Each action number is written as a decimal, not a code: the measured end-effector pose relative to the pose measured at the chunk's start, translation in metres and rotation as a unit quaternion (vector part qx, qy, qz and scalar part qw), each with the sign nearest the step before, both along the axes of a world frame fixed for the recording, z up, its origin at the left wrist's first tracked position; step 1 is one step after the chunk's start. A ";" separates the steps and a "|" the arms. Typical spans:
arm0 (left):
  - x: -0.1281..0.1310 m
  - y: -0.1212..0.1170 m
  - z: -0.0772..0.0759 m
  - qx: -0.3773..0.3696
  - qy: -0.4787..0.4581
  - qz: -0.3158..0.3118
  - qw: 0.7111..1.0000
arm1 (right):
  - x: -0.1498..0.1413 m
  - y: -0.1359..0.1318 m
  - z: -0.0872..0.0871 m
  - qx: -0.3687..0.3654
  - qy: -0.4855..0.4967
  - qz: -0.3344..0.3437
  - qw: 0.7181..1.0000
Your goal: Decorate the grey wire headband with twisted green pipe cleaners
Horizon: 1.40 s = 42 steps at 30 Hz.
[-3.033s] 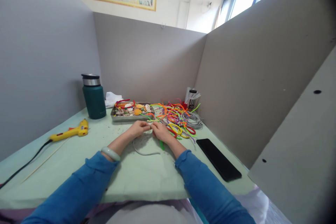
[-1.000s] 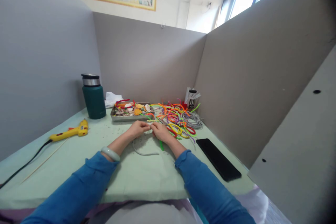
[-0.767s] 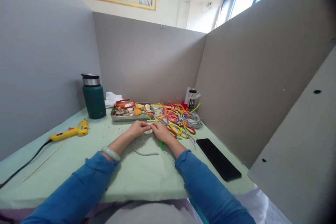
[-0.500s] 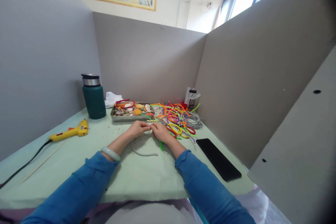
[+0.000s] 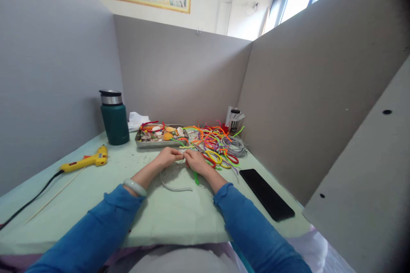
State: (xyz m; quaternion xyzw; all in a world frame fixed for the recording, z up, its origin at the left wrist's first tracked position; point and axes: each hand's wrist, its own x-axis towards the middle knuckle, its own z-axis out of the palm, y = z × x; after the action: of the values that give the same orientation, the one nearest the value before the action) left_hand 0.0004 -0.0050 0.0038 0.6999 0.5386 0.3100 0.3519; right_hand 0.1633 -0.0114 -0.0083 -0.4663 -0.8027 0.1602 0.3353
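My left hand point(image 5: 168, 158) and my right hand point(image 5: 195, 161) meet fingertip to fingertip over the middle of the table. Both are closed in a pinch, and whatever lies between the fingers is too small or hidden to name. A thin grey cord point(image 5: 176, 189) curves over the table below them; its upper end disappears by my left hand, so I cannot tell if it is held. A bit of green fuzzy stem point(image 5: 196, 178) shows beside my right wrist. Just beyond my fingers stands a metal tray point(image 5: 153, 144) of shells and small stones.
Bright fuzzy stems point(image 5: 211, 138) and a grey cord coil point(image 5: 235, 147) lie behind my right hand. A black phone point(image 5: 267, 194) is at right. At left are a green bottle point(image 5: 114, 121), a yellow glue gun point(image 5: 85, 162) and a thin stick point(image 5: 54, 197). Grey partitions point(image 5: 182, 68) surround the table.
Hardly anything differs. Both hands keep their pinch in the same place, with only a very slight shift of the fingers and the grey cord.
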 end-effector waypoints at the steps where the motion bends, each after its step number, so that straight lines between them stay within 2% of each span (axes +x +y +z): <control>1: 0.000 0.000 0.000 0.002 0.002 -0.005 1.000 | 0.000 0.000 0.000 0.000 0.000 -0.001 1.000; 10: 0.002 -0.004 0.003 0.010 -0.005 -0.030 0.999 | 0.000 0.001 0.001 -0.008 0.015 -0.005 1.000; 18: 0.003 -0.003 0.001 0.019 -0.023 -0.021 0.999 | 0.001 0.003 -0.002 0.002 0.028 -0.006 1.000; 29: 0.003 -0.002 0.003 -0.012 -0.030 0.009 0.999 | -0.001 -0.001 0.003 -0.003 0.022 0.002 1.000; 42: 0.004 -0.009 0.007 -0.015 -0.048 -0.034 0.998 | 0.001 0.001 -0.001 0.002 0.030 -0.002 1.000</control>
State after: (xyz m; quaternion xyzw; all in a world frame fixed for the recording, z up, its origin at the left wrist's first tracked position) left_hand 0.0048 -0.0135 0.0105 0.6967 0.5018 0.3233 0.3979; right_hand 0.1641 -0.0103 -0.0094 -0.4618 -0.7919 0.1717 0.3608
